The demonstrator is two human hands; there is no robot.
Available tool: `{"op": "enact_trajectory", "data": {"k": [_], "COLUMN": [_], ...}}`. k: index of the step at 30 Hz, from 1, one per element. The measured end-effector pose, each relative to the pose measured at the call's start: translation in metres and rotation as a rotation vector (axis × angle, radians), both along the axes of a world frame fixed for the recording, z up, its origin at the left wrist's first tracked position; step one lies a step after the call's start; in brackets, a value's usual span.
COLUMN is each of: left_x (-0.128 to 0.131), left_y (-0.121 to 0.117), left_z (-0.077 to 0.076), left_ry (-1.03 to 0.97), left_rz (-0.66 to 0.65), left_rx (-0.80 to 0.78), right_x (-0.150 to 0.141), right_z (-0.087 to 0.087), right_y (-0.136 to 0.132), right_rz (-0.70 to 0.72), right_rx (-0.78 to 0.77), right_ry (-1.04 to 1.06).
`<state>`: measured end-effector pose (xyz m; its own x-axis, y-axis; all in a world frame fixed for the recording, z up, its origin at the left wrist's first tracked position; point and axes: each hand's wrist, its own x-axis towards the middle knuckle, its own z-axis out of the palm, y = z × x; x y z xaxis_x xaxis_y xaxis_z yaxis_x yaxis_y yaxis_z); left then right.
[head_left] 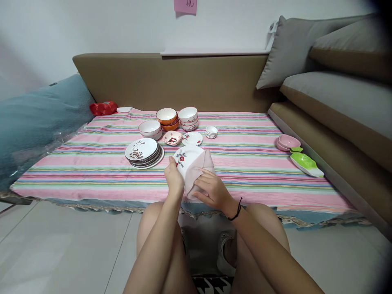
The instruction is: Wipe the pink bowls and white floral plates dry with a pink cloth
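My left hand [174,176] grips the left edge of a white plate [190,154] with red and grey flowers, its thumb on the rim. A pale pink cloth [196,169] covers the plate's right and lower part. Over that cloth lies my right hand [212,188], fingers bent and pressing it against the plate; a dark cord circles the wrist. Just behind the held plate rests another flowered white plate [192,139]. To the left stands a stack of plates [142,150] with dark rims.
Farther back are a white bowl [150,128], orange bowls [167,116], stacked white bowls [188,115], a small square dish [172,138] and small white dishes [211,131]. Pink bowls [288,141] and a green leaf-shaped dish [304,162] lie right, near stacked cushions [330,122].
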<state>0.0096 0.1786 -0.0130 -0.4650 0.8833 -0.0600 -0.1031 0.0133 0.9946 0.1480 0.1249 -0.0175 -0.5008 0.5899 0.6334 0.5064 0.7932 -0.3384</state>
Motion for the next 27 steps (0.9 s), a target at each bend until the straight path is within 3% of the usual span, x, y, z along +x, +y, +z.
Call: {"op": "enact_trajectory", "data": {"k": [4,11,19,27], "left_x": [0.006,0.018,0.015,0.000], "left_y": [-0.008,-0.016,-0.013,-0.002], "left_z": [0.005,0.007,0.005,0.000], "left_ry": [0.137,0.370,0.330,0.149], "left_rz": [-0.086,-0.233,-0.128,0.050], "left_rx": [-0.047,-0.027,0.014,0.030], "right_x": [-0.007,-0.001,0.010,0.013], "right_z": [-0.004,-0.010,-0.001,0.008], "right_y": [0.002,0.009,0.011,0.006], "right_rz": [-0.020,-0.246,-0.412,-0.293], "right_rx": [-0.022,-0.106,-0.111,-0.025], "right_ry": [-0.033,-0.146,-0.180,-0.069]}}
